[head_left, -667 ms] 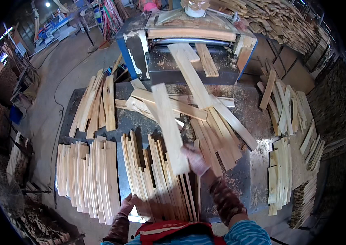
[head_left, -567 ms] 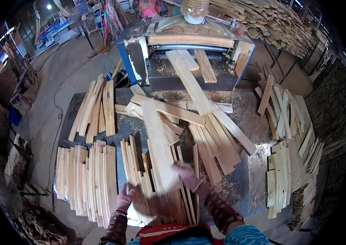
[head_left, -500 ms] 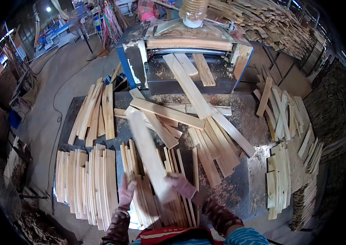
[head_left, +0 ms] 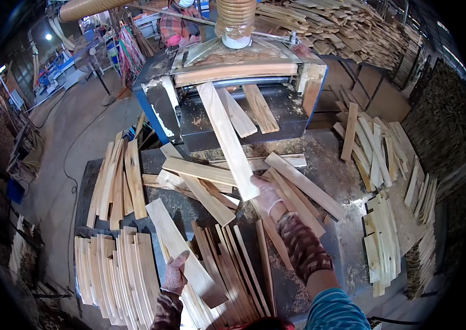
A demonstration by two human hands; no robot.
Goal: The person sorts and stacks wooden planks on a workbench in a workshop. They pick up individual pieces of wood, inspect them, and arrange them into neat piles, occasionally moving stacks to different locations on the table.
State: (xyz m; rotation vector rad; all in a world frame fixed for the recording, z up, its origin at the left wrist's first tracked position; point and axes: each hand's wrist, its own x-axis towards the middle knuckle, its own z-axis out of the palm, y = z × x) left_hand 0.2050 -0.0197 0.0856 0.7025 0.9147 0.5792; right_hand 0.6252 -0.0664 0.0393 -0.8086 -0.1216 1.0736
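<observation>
I see the right hand (head_left: 267, 195) closed on the near end of a long board (head_left: 226, 140), which reaches to the machine (head_left: 244, 72) behind the tabletop (head_left: 348, 245). The left hand (head_left: 174, 274), fingers curled, grips a second board (head_left: 184, 247) over slats (head_left: 244, 263) near the tabletop's front edge.

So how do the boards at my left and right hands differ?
The left board is over the near stack; the right board reaches up to the machine. The left board slants more; the right board runs straighter ahead. Your left hand is at the left board's side, your right hand at the right board's near end. Both are long, flat and pale.
</observation>
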